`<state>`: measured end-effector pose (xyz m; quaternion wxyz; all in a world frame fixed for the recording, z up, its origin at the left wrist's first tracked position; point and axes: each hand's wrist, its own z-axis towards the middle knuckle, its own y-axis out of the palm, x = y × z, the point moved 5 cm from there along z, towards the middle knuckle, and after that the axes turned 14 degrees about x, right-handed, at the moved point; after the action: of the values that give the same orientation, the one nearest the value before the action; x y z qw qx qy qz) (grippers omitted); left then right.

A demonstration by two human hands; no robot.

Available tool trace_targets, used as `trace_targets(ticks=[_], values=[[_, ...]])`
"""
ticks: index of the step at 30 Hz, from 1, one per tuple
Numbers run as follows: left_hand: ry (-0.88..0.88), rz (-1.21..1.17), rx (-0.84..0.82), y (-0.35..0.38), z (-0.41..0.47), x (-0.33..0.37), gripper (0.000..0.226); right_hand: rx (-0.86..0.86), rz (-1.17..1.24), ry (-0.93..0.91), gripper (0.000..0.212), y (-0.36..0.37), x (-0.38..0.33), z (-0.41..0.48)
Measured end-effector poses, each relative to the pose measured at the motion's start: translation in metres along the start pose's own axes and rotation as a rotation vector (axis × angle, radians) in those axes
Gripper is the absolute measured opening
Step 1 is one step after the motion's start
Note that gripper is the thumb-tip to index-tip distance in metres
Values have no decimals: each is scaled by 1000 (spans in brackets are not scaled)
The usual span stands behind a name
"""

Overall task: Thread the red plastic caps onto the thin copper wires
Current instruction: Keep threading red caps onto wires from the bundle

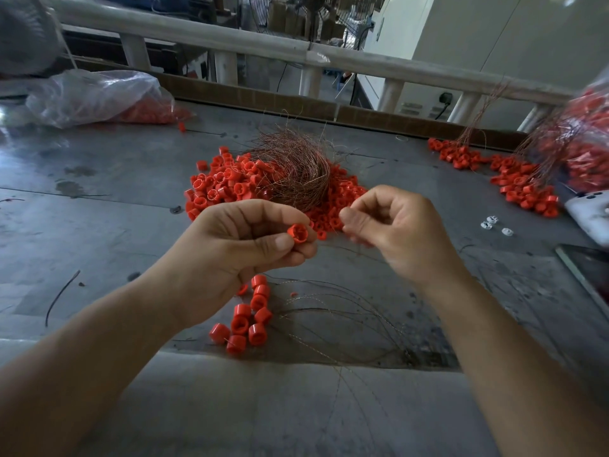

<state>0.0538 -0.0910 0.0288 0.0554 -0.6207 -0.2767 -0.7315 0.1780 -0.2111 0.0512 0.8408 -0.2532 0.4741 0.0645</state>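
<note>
— How many caps are we holding?

— One. Our left hand [244, 249] pinches a single cap [297, 233] between thumb and fingertips, raised above the table [99, 199].

— How does it look?

— Bright red, a short round barrel. Its open end faces us, with ribs inside.

— And our right hand [395, 232]?

— It is curled, with thumb and forefinger pressed together just beside the cap. It is blurred, so we cannot tell whether a wire sits in that pinch.

— What else can we count?

— About ten caps in a near cluster [247, 318] under our left wrist, with loose wires [329, 311] fanning off to their right. Beyond our hands lies one big pile [214, 186], too many to count, and one wire bundle [296, 173] rests on it. Far right, a strung heap [527, 189] shows caps with wires rising from them. Two clear bags hold more caps: the left bag [92, 97] and the right bag [586, 153]. Three white bits [494, 224] lie near the right edge.
</note>
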Motion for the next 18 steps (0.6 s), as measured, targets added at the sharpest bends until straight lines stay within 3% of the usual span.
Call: trace_targets(ticks=[3,5,9,15,18], values=[[-16,54,28,-2,0,-2,25,172,-192,-45,17,-16,16,12],[-16,79,33,-1,-1,-3,26,182,-338,-74,22,-18,24,15],[-23,98,37,-1,-1,-2,26,57,-454,-87,8,-1,37,14],[-19,127,29,3,-3,-2,25,-129,-577,-242,27,33,31,8],[-19,124,30,3,-3,-1,25,-164,-621,-215,15,36,34,7]])
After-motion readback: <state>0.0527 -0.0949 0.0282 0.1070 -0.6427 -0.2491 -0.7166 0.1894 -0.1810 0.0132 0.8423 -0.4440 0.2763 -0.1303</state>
